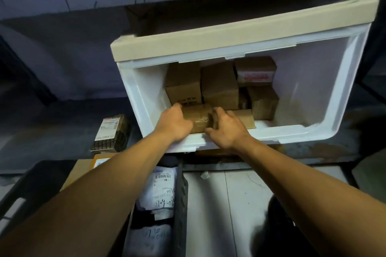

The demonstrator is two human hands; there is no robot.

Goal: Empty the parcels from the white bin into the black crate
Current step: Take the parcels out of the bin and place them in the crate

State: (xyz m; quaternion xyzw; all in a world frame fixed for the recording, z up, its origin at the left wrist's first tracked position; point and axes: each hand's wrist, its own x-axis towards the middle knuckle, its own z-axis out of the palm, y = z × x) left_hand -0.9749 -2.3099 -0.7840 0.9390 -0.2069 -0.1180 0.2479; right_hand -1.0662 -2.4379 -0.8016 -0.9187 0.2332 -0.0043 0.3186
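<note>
— Parcels (219, 87) — where?
— In the tilted white bin (309, 129), at two o'clock. Both hands reach in; left hand (174, 124) and right hand (226, 129) clasp one taped parcel (197, 118) between them.
— Crate?
— Black crate (180, 200) at six o'clock, mailers (160, 188) inside.

Stacked parcels (219, 85) crowd the white bin (313, 89) (right side open).

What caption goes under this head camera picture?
Both hands, left hand and right hand, grasp a taped brown parcel inside the white bin above the black crate.
</note>
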